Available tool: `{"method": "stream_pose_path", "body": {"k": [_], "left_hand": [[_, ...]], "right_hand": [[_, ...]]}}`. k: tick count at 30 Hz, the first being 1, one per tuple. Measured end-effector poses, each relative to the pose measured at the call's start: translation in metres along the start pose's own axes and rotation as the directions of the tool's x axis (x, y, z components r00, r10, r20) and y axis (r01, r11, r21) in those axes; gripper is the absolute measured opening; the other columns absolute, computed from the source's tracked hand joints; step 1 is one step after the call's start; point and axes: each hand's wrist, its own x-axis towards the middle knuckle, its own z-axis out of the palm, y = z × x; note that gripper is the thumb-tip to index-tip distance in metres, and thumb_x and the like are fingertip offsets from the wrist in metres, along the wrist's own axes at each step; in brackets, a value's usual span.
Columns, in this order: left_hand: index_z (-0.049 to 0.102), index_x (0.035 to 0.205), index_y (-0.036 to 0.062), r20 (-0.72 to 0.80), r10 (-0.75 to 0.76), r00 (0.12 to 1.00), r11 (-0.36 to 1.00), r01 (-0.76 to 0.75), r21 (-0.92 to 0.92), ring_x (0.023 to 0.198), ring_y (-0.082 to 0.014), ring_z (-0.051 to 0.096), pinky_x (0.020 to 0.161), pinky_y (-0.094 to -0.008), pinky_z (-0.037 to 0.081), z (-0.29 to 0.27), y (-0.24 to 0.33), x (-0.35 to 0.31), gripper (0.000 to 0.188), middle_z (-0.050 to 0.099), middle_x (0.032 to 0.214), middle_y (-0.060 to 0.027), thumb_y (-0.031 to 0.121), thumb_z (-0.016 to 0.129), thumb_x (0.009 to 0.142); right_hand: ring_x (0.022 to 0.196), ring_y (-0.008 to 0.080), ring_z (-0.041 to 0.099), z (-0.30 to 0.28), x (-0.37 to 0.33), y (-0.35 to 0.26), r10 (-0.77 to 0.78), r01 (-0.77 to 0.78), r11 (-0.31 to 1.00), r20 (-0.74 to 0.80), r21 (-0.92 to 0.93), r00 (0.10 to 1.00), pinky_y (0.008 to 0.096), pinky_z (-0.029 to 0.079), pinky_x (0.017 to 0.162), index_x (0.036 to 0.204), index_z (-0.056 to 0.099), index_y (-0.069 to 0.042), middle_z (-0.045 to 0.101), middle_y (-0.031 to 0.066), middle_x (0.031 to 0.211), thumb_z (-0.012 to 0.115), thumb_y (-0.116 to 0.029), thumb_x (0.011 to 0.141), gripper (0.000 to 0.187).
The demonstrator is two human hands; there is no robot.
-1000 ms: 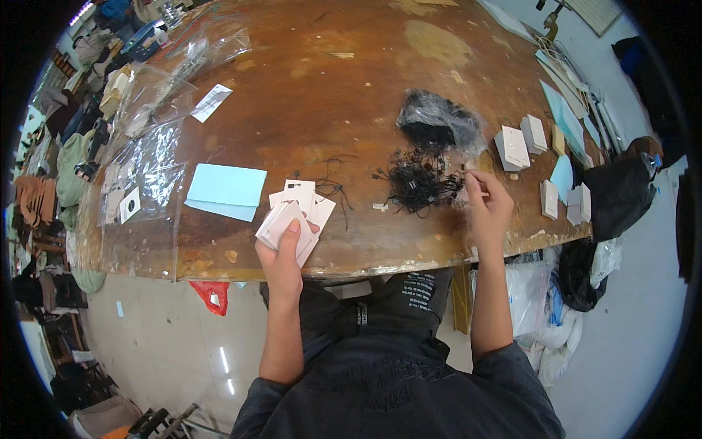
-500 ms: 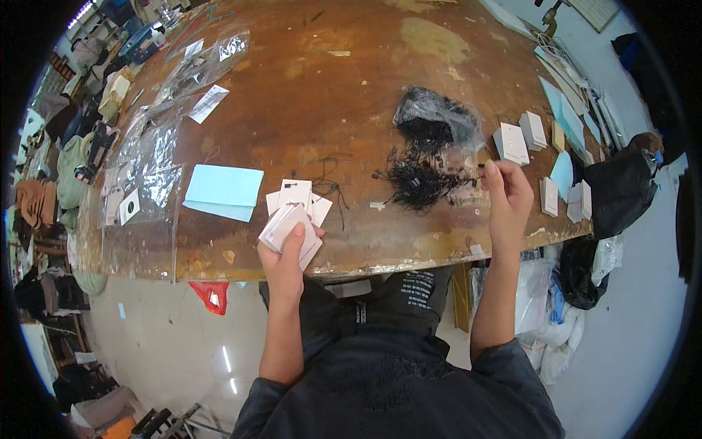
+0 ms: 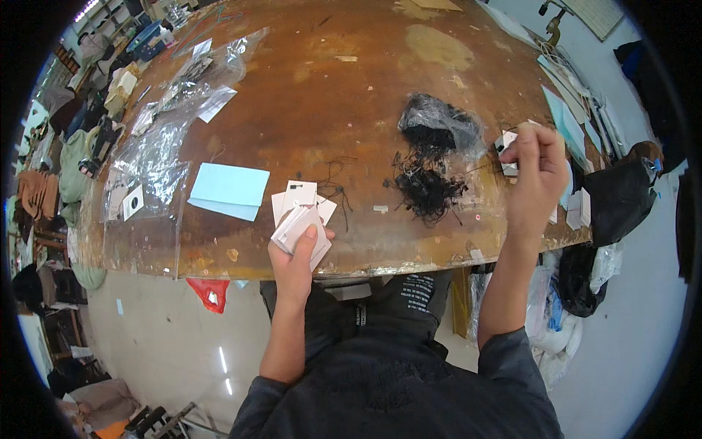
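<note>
A fanned stack of pale card tags (image 3: pixel 298 225) is gripped in my left hand (image 3: pixel 294 272), its thumb lying across the top one. Just beyond, more tags rest on the table, one showing a small black mark (image 3: pixel 300 193). Over the right side of the table, my right hand (image 3: pixel 537 168) is raised with fingers pinched. A thin black string (image 3: pixel 481 169) runs toward those fingers from a tangled heap of black strings (image 3: pixel 428 192); the pinched end itself is hard to see. Behind the heap sits a clear plastic bag of black strings (image 3: pixel 441 126).
Folded light-blue paper (image 3: pixel 228 192) lies left of the tags, beside clear plastic bags (image 3: pixel 150 157). Stacks of white cards (image 3: pixel 578 208) stand at the right edge, partly behind my right hand. A black bag (image 3: pixel 624 192) hangs past that edge of the brown table (image 3: pixel 336 110).
My right hand has moved right and away from the string heap, drawing a string out. The left hand still holds the tags, in nearly the same place.
</note>
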Motion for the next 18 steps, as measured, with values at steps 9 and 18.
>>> {"method": "stream_pose_path", "body": {"k": [9, 18], "left_hand": [[0.058, 0.117, -0.0060, -0.022, 0.005, 1.000, 0.999, -0.006, -0.031, 0.082, -0.0183, 0.067, 0.073, -0.0310, 0.054, -0.003, 0.000, -0.001, 0.031, 0.065, 0.097, -0.0111, 0.012, 0.060, 0.092], [0.055, 0.121, -0.0074, -0.086, -0.070, 0.994, 0.973, 0.049, -0.225, 0.080, -0.0227, 0.068, 0.073, -0.0333, 0.056, -0.019, 0.002, -0.004, 0.034, 0.066, 0.098, -0.0130, 0.010, 0.057, 0.093]], "right_hand": [[0.070, 0.0103, 0.058, 0.039, -0.053, 0.030, 0.230, -0.153, 0.972, 0.574, -0.180, 0.786, 0.0251, 0.046, 0.062, 0.094, 0.068, 0.001, 0.064, 0.0018, 0.082, 0.065, -0.012, 0.091, 0.013], [0.080, 0.0276, 0.065, -0.004, -0.076, 0.057, -0.014, 0.256, 0.905, 0.578, -0.340, 0.816, 0.0341, 0.052, 0.071, 0.099, 0.069, -0.001, 0.068, 0.0130, 0.094, 0.069, -0.005, 0.084, 0.016]]}}
